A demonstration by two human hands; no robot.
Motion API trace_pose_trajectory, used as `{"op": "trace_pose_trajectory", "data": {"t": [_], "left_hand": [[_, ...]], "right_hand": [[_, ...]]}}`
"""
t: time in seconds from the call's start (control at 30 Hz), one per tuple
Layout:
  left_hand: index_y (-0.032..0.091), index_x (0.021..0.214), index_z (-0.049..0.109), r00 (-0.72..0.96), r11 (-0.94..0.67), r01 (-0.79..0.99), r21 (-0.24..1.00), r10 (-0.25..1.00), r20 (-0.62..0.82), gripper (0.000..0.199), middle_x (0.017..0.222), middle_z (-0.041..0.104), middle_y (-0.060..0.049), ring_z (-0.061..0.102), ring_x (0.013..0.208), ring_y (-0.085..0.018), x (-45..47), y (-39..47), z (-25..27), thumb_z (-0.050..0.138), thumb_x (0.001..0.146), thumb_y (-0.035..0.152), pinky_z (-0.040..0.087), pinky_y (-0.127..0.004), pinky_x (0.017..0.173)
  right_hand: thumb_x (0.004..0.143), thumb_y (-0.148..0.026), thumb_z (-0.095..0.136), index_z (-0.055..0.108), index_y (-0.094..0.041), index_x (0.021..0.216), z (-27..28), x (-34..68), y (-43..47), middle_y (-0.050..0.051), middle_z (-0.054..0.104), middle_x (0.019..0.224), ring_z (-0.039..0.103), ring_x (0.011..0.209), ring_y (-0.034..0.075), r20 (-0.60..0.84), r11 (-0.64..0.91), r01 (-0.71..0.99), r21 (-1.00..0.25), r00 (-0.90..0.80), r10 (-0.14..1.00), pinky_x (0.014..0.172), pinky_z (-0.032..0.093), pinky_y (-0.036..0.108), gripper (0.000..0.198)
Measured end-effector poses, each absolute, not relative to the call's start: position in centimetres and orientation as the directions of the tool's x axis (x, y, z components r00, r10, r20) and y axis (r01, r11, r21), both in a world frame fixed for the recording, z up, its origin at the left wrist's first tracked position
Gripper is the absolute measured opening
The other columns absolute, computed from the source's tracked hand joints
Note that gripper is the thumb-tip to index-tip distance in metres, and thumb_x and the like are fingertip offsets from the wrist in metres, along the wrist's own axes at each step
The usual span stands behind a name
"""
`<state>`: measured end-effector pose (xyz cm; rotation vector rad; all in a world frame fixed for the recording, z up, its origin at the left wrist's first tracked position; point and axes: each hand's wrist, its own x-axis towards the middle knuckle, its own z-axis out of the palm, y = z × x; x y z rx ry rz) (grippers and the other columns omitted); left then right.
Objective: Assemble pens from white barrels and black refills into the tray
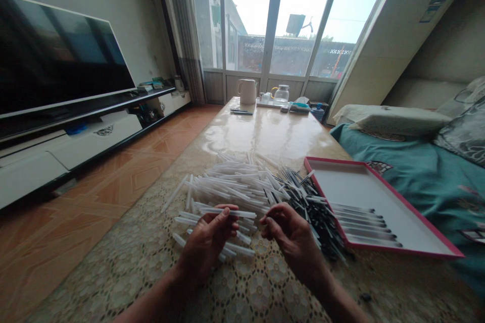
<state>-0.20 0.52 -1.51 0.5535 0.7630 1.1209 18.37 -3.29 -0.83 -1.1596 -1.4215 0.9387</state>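
Observation:
My left hand (212,237) pinches a translucent white plastic tube (247,214) between thumb and fingers, its free end pointing right. Just beyond that end is my right hand (290,232), its thumb and fingertips pressed together; whatever they may hold is too small to make out. A heap of similar white tubes (235,184) lies behind and under my left hand. Thin black sticks (326,227) are piled to the right of my right hand. Inside a shallow pink-rimmed tray (352,181), several tubes with dark contents (366,226) lie side by side.
The long table (261,136) has a patterned cover. At its far end stand a pale kettle (247,92), a glass jug (281,95) and a tissue pack (300,106). A small black piece (365,297) lies near the front right. A teal-covered seat (417,161) flanks the right side.

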Motion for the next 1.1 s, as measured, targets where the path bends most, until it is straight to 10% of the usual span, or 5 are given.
{"op": "trace_pose_trajectory", "data": {"t": [0.7,1.1], "left_hand": [[0.013,0.089,0.075,0.274,0.297,-0.481,0.825,0.945,-0.18,0.023,0.067,0.071,-0.005,0.065,0.061,-0.012,0.0,0.5,-2.5,0.079,0.072,0.028,0.052,-0.02,0.059],[0.013,0.088,0.075,0.3,0.304,-0.465,0.832,0.938,-0.175,0.027,0.066,0.073,-0.004,0.065,0.059,-0.012,-0.3,0.7,-2.5,0.081,0.069,0.031,0.052,-0.019,0.057]], "right_hand": [[0.085,-0.019,0.059,0.059,-0.019,0.086,-1.8,17.9,-3.2,0.0,0.06,0.075,0.059,0.069,0.014,0.345,0.323,0.3,-0.898,0.021,0.938,0.064,0.049,0.024,0.001],[0.083,-0.027,0.066,0.061,-0.018,0.091,-2.6,17.4,-3.1,0.0,0.064,0.073,0.063,0.063,0.012,0.19,0.191,-0.004,-0.982,0.053,0.98,0.059,0.051,0.022,0.013]]}}
